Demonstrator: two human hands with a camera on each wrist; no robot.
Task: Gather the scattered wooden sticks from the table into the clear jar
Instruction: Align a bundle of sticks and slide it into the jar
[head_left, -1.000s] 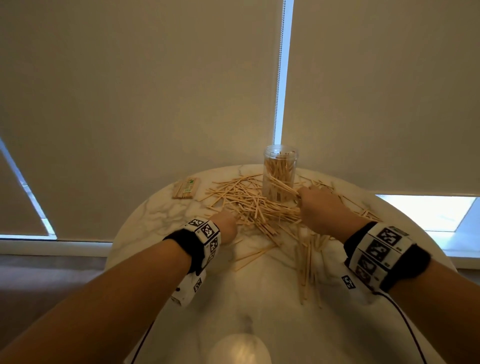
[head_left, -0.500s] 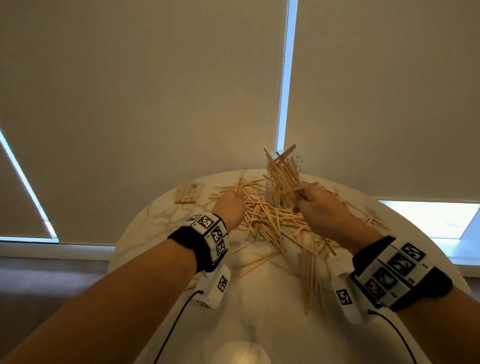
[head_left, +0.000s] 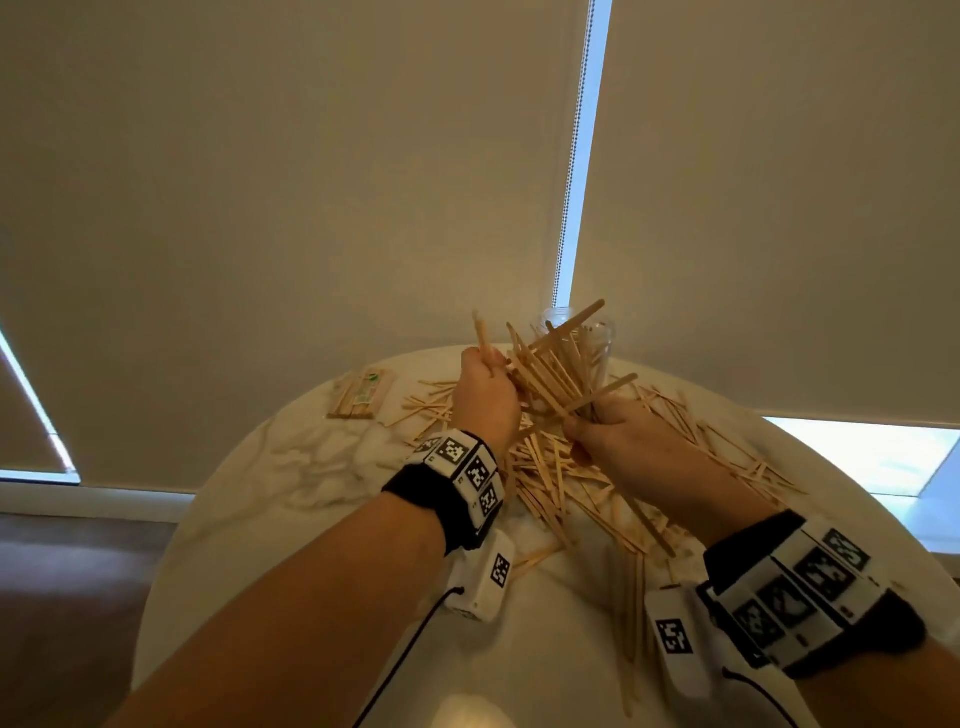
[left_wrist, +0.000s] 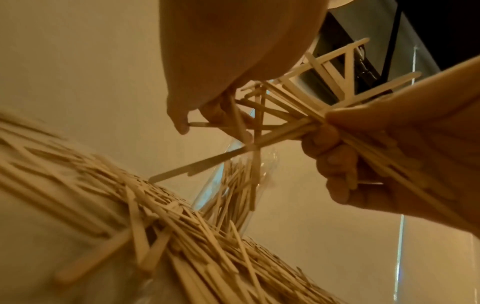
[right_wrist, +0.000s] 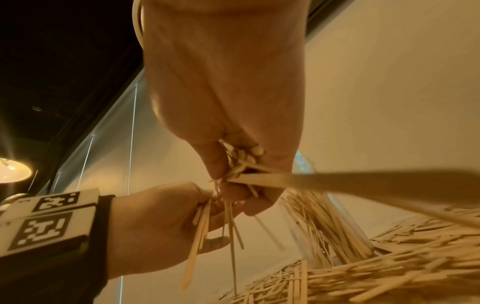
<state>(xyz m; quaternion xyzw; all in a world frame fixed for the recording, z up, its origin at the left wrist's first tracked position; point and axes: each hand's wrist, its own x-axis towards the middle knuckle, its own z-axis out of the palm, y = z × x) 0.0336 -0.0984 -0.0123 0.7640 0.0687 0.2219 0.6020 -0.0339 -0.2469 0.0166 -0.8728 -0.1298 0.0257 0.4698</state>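
Head view: both hands up over the round marble table (head_left: 270, 467), meeting at about 12 o'clock of the tabletop, just in front of the clear jar (head_left: 602, 353). Right hand (head_left: 618, 447) clenched round a messy bundle of wooden sticks (head_left: 550, 374), which fan up and to 11 o'clock, crossing in front of the jar. Left hand (head_left: 485, 400) just beside it at 9 o'clock, fingers curled on a few sticks, one poking straight up past the knuckles.

Left wrist view: left hand fingers (left_wrist: 182, 121) pinching single sticks at the edge of the bundle (left_wrist: 285, 115); right hand (left_wrist: 363, 154) gripping the rest. Jar (left_wrist: 233, 185) below, already part filled with sticks standing on end.

Right wrist view: right hand (right_wrist: 233, 144) fisted on stick ends, left hand (right_wrist: 166, 222) holding several that hang down.

Loose pile of sticks (head_left: 571, 483) spread on the table from centre out to 3 o'clock, around the jar's base. Banded pack of sticks (head_left: 361, 395) lying flat at 10 o'clock, well apart from the pile. Marker-tagged bands on both wrists. Closed roller blinds (head_left: 311, 182) behind.
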